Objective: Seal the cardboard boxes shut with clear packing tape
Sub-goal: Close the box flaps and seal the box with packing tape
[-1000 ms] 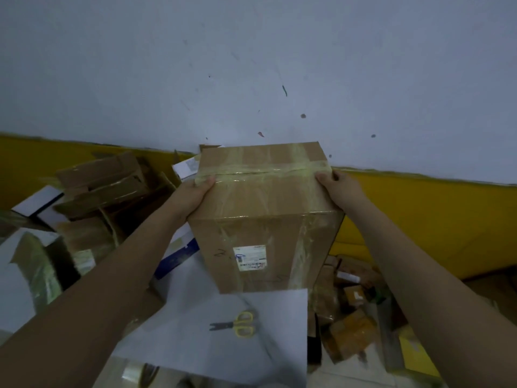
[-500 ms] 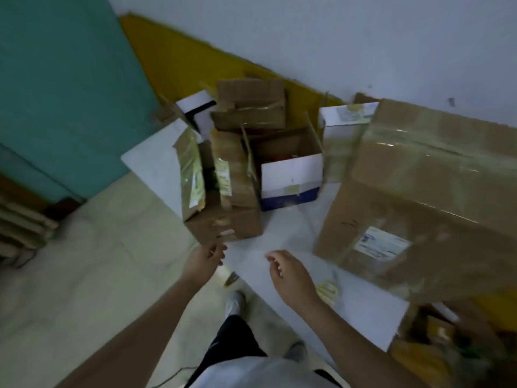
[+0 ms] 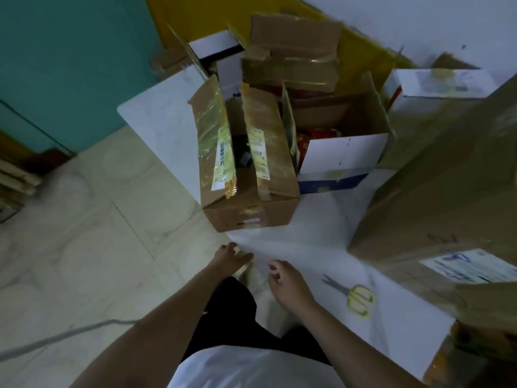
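An open brown cardboard box (image 3: pixel 249 175) with upright, tape-streaked flaps is set at the white table's edge. A large taped box (image 3: pixel 447 197) bearing a label is seen at right.

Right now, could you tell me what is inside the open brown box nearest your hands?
Between the raised flaps of the open brown box, only something dark shows; the flaps cover the rest.

Both arms are reaching forward and down, bare forearms converging. Left hand (image 3: pixel 230 259) is lying flat-ish, fingers extended and pointing right, holding nothing visible. Right hand (image 3: pixel 285 281) is hovering just beside it, fingers loosely curled, thumb tucked, gripping nothing.
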Demonstrator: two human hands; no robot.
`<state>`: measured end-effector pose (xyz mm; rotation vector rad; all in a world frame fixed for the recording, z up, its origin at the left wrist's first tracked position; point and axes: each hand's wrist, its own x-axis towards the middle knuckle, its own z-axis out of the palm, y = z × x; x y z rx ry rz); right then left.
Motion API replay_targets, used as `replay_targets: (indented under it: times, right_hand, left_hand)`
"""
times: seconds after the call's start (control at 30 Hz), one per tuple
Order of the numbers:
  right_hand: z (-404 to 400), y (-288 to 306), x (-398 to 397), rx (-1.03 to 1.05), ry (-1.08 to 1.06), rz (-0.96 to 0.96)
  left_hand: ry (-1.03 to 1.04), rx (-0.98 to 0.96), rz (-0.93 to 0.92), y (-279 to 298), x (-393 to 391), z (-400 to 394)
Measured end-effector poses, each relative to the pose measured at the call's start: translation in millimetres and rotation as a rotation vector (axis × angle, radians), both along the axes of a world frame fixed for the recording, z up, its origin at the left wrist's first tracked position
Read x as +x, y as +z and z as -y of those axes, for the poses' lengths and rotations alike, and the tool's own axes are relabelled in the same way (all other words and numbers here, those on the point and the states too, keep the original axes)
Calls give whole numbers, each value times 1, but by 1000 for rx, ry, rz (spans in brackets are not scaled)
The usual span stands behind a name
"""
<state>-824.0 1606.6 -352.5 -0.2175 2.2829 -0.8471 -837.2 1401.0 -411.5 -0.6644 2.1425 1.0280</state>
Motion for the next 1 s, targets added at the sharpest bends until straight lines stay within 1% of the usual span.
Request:
replay_targets:
  times: [0.07, 0.13, 0.2, 0.27, 0.33, 0.43, 0.53, 0.57, 0.67, 0.7, 0.77, 0.83, 0.9, 1.0]
  right_hand:
    - [1, -11, -4, -9, -47, -5]
    - [0, -18, -5, 4, -97, -11]
    - [-2, -18, -2, 15, -152, 9]
    - [-4, -13, 2, 13, -193, 38]
    - [-5, -4, 5, -1, -214, 72]
    - [-8, 5, 7, -9, -212, 102]
    - [-12, 10, 8, -14, -245, 111]
    - [-14, 11, 9, -16, -261, 131]
    - [-22, 26, 7, -71, -354, 231]
    - [-25, 32, 7, -109, -391, 249]
    - [-31, 56, 4, -174, -451, 270]
    - [-38, 85, 0, -216, -500, 264]
    - [-52, 120, 0, -250, -505, 250]
    - [-86, 171, 2, -381, -551, 211]
  left_hand:
    - [54, 104, -54, -14, -7, -2]
    - [75, 158, -90, -23, -8, 2]
    - [62, 188, -84, -22, -8, 9]
    - [80, 232, -32, -14, -9, 13]
    - [87, 314, 98, 1, -13, 19]
    - [36, 389, 291, 18, -24, 23]
    - [133, 454, 499, 32, -33, 23]
    - [154, 472, 549, 37, -34, 22]
    - [49, 514, 609, 68, -31, 15]
    - [-8, 517, 586, 81, -29, 10]
    - [-128, 511, 469, 112, -26, -3]
    - [-250, 488, 310, 154, -20, -25]
    - [-369, 469, 145, 198, -15, -52]
    - [-476, 513, -111, 252, -6, -99]
